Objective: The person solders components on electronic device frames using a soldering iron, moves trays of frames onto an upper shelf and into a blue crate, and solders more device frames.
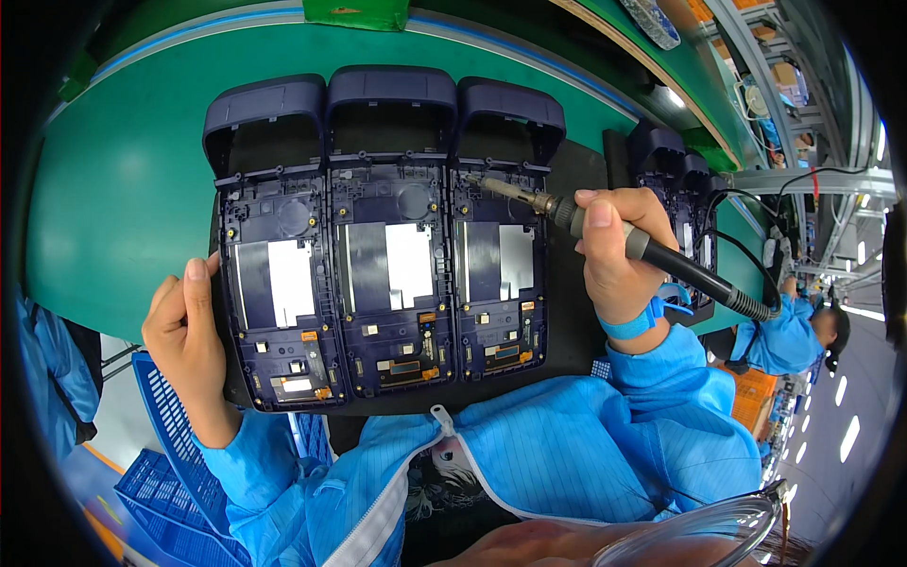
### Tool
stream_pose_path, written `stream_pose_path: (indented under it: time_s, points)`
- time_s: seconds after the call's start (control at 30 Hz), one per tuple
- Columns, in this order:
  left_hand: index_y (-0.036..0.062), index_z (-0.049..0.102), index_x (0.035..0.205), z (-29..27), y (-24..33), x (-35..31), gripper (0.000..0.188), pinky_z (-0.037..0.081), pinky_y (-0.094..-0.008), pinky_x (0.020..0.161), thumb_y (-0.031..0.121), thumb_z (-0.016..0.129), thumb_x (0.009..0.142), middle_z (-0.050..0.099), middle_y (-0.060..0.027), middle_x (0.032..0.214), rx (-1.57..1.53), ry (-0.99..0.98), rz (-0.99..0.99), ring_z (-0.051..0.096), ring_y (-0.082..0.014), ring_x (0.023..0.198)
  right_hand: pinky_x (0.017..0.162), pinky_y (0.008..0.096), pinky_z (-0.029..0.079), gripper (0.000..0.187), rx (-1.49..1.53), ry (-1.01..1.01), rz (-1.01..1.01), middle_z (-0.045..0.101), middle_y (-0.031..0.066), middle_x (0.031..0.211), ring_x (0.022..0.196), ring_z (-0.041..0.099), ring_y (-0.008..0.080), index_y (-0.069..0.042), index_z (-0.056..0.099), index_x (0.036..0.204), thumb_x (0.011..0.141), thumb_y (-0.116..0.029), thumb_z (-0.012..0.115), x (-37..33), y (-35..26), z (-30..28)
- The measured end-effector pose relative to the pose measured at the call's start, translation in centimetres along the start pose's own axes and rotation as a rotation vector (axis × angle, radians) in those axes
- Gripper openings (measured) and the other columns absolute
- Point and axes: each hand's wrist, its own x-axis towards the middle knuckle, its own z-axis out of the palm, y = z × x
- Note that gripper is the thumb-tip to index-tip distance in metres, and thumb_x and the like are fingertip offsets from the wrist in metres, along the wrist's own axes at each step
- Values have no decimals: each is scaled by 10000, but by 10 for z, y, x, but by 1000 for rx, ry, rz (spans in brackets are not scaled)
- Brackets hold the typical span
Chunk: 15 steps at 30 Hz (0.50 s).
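Note:
My right hand (624, 250) is closed round the grey and black handle of a soldering iron (694, 271). Its thin metal tip points left and meets or hovers just over the upper left part of the right dark plastic housing (511, 107); actual contact is unclear. Two like housings, one in the middle (389, 87) and one at the left (266, 98), lie beside it in a row. Each has an open frame at its far end and silver plates and small parts inside. My left hand (189, 321) rests by the left housing's side, fingers loosely bent, fingertips partly hidden.
Under the housings is a black mat (576, 312) on a green table (123, 198). More dark housings (661, 151) stand at the right, near the iron's cable (751, 248). Blue plastic baskets (170, 491) are at lower left. Another person in blue (789, 335) is at far right.

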Motion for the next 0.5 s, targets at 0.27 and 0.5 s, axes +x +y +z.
stream_pose_path:
  time_s: [0.27,0.5]
  points:
    - [-15,634,829,-2,2,-1,208,209,-232,462,155,515,830,296,13,512,16,20,-4,263,-56,502,595,262,443,118,38,91,-65,591,95,762,649,548,132,-6,545,760,764,-121,573,-1,-6,-6]
    - [2,642,801,-1,4,3,176,217,-252,427,147,543,806,321,-14,476,-2,3,30,278,-72,462,593,245,446,80,119,-141,-86,592,80,742,658,555,132,-10,589,757,714,-72,616,13,-32,35]
